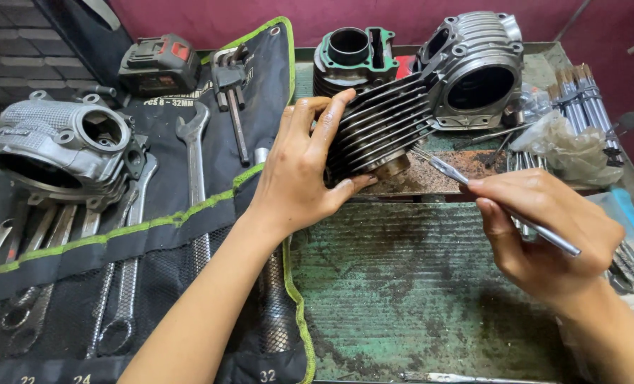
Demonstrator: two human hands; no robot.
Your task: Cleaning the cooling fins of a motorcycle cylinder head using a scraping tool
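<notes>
My left hand (pixel 299 174) grips a dark finned engine cylinder (pixel 381 128), holding it tilted above the worn green tray (pixel 402 284). A thin metal tool (pixel 502 206), like a scraper or blade, is pinched in my right hand (pixel 548 238); its tip reaches to just beside the cylinder's lower right edge. Whether the tip touches the cylinder is hard to tell.
A second finned cylinder (pixel 352 57) and a grey cylinder head (pixel 473 67) stand at the back. Another cylinder head (pixel 65 146) lies left on a black tool roll (pixel 182 213) of spanners. A battery pack (pixel 159 64), metal rods (pixel 583 99) and a plastic bag (pixel 566 146) lie around.
</notes>
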